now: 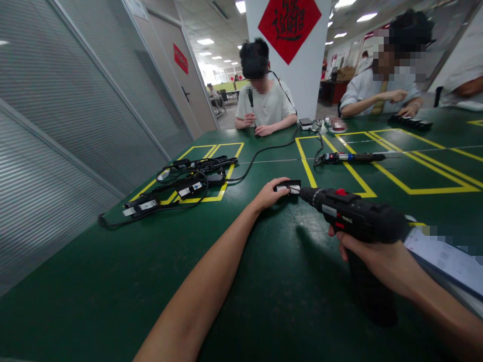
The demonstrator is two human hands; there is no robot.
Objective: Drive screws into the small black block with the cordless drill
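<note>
A black cordless drill (354, 213) with red switches is gripped in my right hand (370, 251), its chuck pointing left. My left hand (270, 194) holds a small black part with a white label (292, 187) down on the green table. The drill's tip reaches the right side of that part; whether the bit touches it is too small to tell. My left fingers are closed around the part's left end.
Black devices and cables (188, 183) lie at the left within yellow tape lines. A soldering-iron-like tool (354, 157) lies at the right, beyond the drill. Papers (445, 256) rest at the right edge. Two people sit across the green table (151, 281), hands on it.
</note>
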